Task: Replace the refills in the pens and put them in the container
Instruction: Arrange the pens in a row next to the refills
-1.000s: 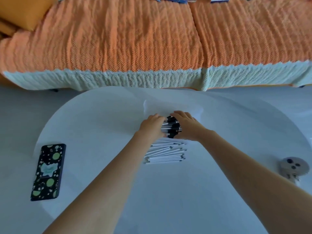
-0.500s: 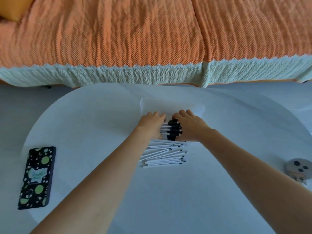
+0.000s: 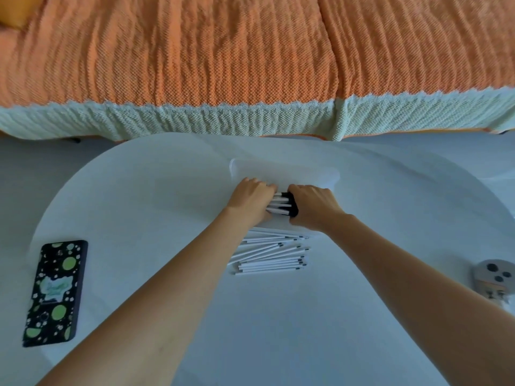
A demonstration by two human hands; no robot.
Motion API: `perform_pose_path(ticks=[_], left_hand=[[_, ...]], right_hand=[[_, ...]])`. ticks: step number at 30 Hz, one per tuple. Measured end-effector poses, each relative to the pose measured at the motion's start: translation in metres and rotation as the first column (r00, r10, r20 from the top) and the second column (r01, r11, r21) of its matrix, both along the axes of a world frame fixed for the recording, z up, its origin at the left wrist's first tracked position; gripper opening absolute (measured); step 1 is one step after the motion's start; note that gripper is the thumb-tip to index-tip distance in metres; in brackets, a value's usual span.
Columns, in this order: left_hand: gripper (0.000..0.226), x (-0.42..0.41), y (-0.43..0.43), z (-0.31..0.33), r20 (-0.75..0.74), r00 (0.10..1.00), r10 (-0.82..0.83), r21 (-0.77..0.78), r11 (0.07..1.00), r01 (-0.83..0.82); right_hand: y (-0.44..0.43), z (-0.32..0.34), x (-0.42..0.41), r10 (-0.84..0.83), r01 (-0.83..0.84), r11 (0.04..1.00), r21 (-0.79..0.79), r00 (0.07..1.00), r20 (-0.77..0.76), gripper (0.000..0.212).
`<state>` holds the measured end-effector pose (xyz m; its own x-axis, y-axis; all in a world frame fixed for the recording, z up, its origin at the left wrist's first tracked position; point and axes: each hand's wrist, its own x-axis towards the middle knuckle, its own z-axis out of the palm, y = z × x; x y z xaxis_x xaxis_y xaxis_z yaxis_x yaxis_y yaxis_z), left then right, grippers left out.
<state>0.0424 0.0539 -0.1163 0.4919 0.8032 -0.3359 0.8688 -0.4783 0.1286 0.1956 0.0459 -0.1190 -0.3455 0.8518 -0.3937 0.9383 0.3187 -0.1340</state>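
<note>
Orange ribbed cloth (image 3: 195, 51) with a pale green border lies over a sofa (image 3: 418, 45) that fills the far side of the scene, with a seam between two cushions right of centre. Below its hem a strip of grey floor (image 3: 41, 162) shows on both sides. Nearer stands a round white counter (image 3: 139, 204), plain and smooth, taking up most of the view.

At the far middle of the counter sits a clear container (image 3: 333, 174), so see-through that only its rounded rim stands out. Just at its near side both bare arms meet. The left grip (image 3: 252, 199) and the right grip (image 3: 315, 203) curl their fingers round a bundle of pens (image 3: 280, 203), one at each end, the black ends toward the right. Whether the bundle lies inside the container or just before it cannot be told.

Nearer than the hands, between the two forearms, a loose pile of thin white refills (image 3: 270, 253) lies flat, dark tips pointing right.

A phone (image 3: 54, 291) in a black case with green spots lies at the near left. At the right edge sits a small round grey thing (image 3: 494, 275) with dark dots.
</note>
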Motion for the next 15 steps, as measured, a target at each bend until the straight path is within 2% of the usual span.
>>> perform_pose_path(ticks=[3, 9, 15], left_hand=[[0.026, -0.001, 0.003, -0.003, -0.005, 1.000, -0.017, 0.014, 1.000, 0.017], [0.029, -0.008, 0.005, -0.001, 0.099, 0.995, 0.008, -0.007, 1.000, -0.008], [0.035, -0.010, 0.010, 0.040, 0.088, 0.995, 0.035, 0.035, 0.999, -0.038]], right_hand=[[0.000, 0.001, 0.000, 0.004, -0.004, 0.999, 0.035, 1.000, 0.003, 0.022], [0.005, 0.003, 0.001, 0.006, -0.006, 0.998, 0.056, 1.000, 0.003, 0.020], [0.006, 0.036, -0.002, -0.063, 0.067, 0.995, 0.075, 0.996, -0.058, 0.024]])
